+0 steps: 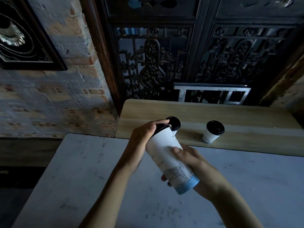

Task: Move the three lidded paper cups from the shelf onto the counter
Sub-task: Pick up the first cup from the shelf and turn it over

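Nearest the lens, two bare forearms rising from the bottom edge over a pale grey, scuffed counter. Between them, a tall white paper cup with a black lid, a line drawing low on its wall and a light-blue band at its base, tilted well off upright: lid end up and away to the left, base end down and toward the right. Right hand wrapped round the lower half from beneath, thumb laid flat across the white wall, fingertips peeking out under the base on the far side. Left hand closed over the lid end from the left, fingers curled across the black rim. Cup held clear of the counter, above its far part. Just behind, on a light wooden shelf one step higher, two more lidded cups standing upright: one directly behind the held lid and partly hidden by it, the other well apart to the right, white with a blue foot. Beyond, dark carved lattice panels; to the left, a worn brick wall with a dark framed picture.
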Motion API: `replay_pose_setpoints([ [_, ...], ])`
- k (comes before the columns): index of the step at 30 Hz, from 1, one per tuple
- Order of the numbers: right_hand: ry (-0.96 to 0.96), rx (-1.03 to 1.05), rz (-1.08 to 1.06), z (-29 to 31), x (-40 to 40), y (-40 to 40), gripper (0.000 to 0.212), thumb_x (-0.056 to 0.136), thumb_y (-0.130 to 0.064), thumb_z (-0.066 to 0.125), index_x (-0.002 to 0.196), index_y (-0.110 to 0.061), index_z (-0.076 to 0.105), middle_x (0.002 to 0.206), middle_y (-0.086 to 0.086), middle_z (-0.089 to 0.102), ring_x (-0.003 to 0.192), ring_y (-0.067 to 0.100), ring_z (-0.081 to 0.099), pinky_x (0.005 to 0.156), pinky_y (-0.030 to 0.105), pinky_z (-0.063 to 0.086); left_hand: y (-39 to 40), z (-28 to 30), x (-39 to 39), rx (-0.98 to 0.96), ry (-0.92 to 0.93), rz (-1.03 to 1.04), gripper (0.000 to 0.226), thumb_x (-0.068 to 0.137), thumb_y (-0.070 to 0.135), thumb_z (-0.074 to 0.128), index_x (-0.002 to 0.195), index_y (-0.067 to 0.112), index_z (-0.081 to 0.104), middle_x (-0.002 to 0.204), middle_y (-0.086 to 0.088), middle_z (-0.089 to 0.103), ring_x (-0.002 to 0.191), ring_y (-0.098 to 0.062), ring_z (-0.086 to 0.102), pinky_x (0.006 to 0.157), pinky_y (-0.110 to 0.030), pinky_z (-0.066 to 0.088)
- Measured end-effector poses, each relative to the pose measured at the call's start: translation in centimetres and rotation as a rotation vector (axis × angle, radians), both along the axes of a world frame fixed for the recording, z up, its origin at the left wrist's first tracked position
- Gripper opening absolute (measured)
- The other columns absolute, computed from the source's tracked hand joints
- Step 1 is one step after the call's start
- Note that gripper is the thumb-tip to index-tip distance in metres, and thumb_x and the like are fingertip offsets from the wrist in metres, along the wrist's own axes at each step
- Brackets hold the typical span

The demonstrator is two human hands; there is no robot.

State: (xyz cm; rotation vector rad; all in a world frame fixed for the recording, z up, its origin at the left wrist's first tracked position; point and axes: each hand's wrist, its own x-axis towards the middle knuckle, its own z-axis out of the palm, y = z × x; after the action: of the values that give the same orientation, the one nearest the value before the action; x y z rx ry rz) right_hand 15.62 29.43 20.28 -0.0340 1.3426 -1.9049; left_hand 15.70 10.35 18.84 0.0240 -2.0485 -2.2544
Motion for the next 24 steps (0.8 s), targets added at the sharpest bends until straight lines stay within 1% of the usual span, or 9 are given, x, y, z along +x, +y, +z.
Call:
replay_pose_setpoints([
  [4, 0.078, 0.102, 0.000, 0.5, 0.0, -0.2, 0.056, 0.077, -0.039, 0.078, 0.128, -0.019, 0.064, 0.099, 0.012, 0.080, 0.081, 0.034, 0.077, 0.069, 0.042, 0.065, 0.4, 0.1, -0.3, -0.011, -0.019, 0.066, 0.043, 0.093, 0.039, 0.049, 0.115, 0.015, 0.078, 0.121, -0.002, 0.078, 0.123, -0.016, 0.067, 0.111, -0.043, 0.047],
  [7, 0.550, 0.409, 0.021, 1.0, 0.2, -0.7, 0.044, 0.082, -0.046, 0.072, 0.123, -0.042, 0.059, 0.098, -0.018, 0.079, 0.087, 0.004, 0.076, 0.071, 0.027, 0.060, 0.7, 0.2, -0.4, -0.105, -0.042, 0.101, 0.041, 0.093, 0.033, 0.048, 0.112, 0.015, 0.079, 0.118, 0.010, 0.078, 0.119, -0.002, 0.066, 0.103, -0.024, 0.046],
  [10, 0.797, 0.582, 0.046, 0.4, 0.4, -1.1, 0.059, 0.081, -0.063, 0.071, 0.133, -0.046, 0.049, 0.107, -0.013, 0.073, 0.094, 0.009, 0.072, 0.077, 0.040, 0.061, 0.9, 0.2, -0.3, -0.163, -0.060, 0.077, 0.039, 0.093, 0.038, 0.048, 0.112, 0.022, 0.078, 0.118, 0.016, 0.077, 0.119, 0.002, 0.065, 0.104, -0.026, 0.045],
  [12, 0.704, 0.463, -0.001, 0.5, 0.4, -0.9, 0.052, 0.085, -0.051, 0.079, 0.132, -0.042, 0.057, 0.108, -0.009, 0.077, 0.096, 0.009, 0.074, 0.078, 0.035, 0.062, 0.7, 0.4, -0.2, -0.146, -0.037, 0.057, 0.040, 0.095, 0.041, 0.049, 0.114, 0.020, 0.078, 0.120, 0.011, 0.077, 0.123, -0.004, 0.065, 0.111, -0.034, 0.044],
  [14, 0.420, 0.287, -0.026, 1.5, 0.7, -0.8, 0.031, 0.084, -0.041, 0.082, 0.112, -0.046, 0.072, 0.100, -0.007, 0.081, 0.089, 0.011, 0.078, 0.072, 0.028, 0.062, 0.4, 0.4, 0.2, -0.095, -0.020, 0.025, 0.045, 0.095, 0.046, 0.048, 0.118, 0.020, 0.076, 0.125, 0.002, 0.076, 0.128, -0.014, 0.063, 0.117, -0.046, 0.040],
  [16, 0.150, 0.100, -0.036, 2.2, 0.9, -0.8, 0.013, 0.079, -0.036, 0.076, 0.088, -0.042, 0.083, 0.091, 0.006, 0.082, 0.077, 0.027, 0.079, 0.063, 0.035, 0.064, 0.2, 0.2, 0.4, -0.028, -0.023, -0.001, 0.047, 0.095, 0.048, 0.047, 0.119, 0.021, 0.076, 0.129, -0.004, 0.074, 0.130, -0.021, 0.062, 0.117, -0.056, 0.039],
  [18, 0.034, 0.030, -0.063, 2.3, 1.2, -0.7, 0.016, 0.076, -0.031, 0.069, 0.077, -0.033, 0.085, 0.082, 0.013, 0.081, 0.066, 0.031, 0.077, 0.055, 0.035, 0.063, 0.3, 0.1, 0.4, 0.001, -0.035, -0.012, 0.046, 0.095, 0.048, 0.047, 0.118, 0.022, 0.076, 0.129, -0.005, 0.074, 0.128, -0.024, 0.063, 0.115, -0.059, 0.040],
  [21, 0.032, 0.067, -0.057, 1.8, 1.3, -0.5, 0.032, 0.081, -0.038, 0.077, 0.106, -0.018, 0.079, 0.094, 0.022, 0.080, 0.075, 0.037, 0.077, 0.059, 0.039, 0.064, 0.5, 0.0, 0.6, 0.036, -0.073, 0.014, 0.043, 0.095, 0.046, 0.048, 0.115, 0.022, 0.077, 0.125, -0.006, 0.075, 0.124, -0.026, 0.066, 0.112, -0.056, 0.044],
  [24, 0.098, 0.097, -0.169, 1.1, 0.8, 0.3, 0.059, 0.070, -0.053, 0.076, 0.126, -0.036, 0.066, 0.125, 0.006, 0.072, 0.116, 0.030, 0.069, 0.080, 0.040, 0.064, 1.0, -0.1, 0.4, 0.162, -0.237, 0.132, 0.040, 0.100, 0.038, 0.046, 0.107, 0.019, 0.080, 0.115, -0.009, 0.079, 0.114, -0.027, 0.071, 0.104, -0.048, 0.049],
])
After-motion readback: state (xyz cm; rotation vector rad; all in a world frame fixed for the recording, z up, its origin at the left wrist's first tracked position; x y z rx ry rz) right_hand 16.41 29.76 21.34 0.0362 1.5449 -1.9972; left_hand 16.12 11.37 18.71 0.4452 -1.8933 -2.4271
